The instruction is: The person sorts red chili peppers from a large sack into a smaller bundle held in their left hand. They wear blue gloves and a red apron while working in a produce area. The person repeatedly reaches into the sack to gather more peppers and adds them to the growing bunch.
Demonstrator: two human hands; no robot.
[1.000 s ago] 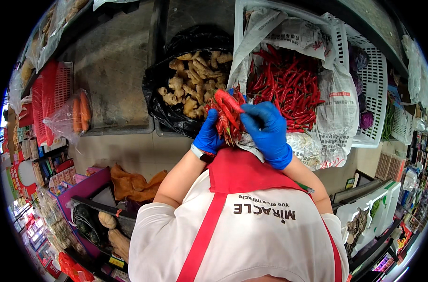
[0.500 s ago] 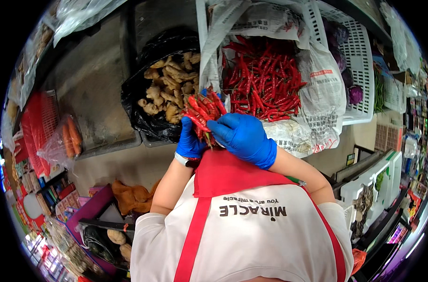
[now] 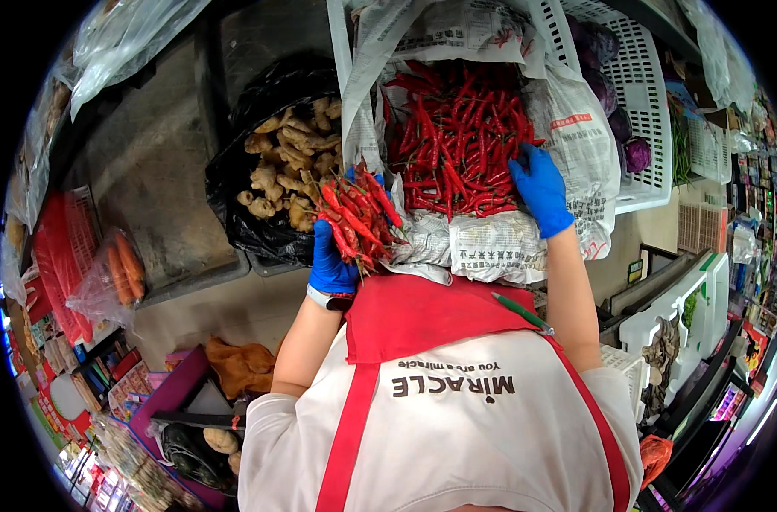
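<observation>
Left hand (image 3: pixel 332 260) closed round a loose bunch (image 3: pixel 359 218) of red chillies, held just in front of the ginger (image 3: pixel 288 158) in its black bag (image 3: pixel 226 200). Right hand (image 3: pixel 544 189) at the right edge of the chilli pile (image 3: pixel 461 141), fingertips touching or almost; cannot tell whether they pinch anything. Pile lies on newspaper (image 3: pixel 568 166) in a white crate (image 3: pixel 343 77). Chillies look light, slim, smooth; I'd expect some slip between gloves and skins, and bruising if squeezed. Best hold, I judge: stem ends for singles, a loose cupped palm for the bunch.
</observation>
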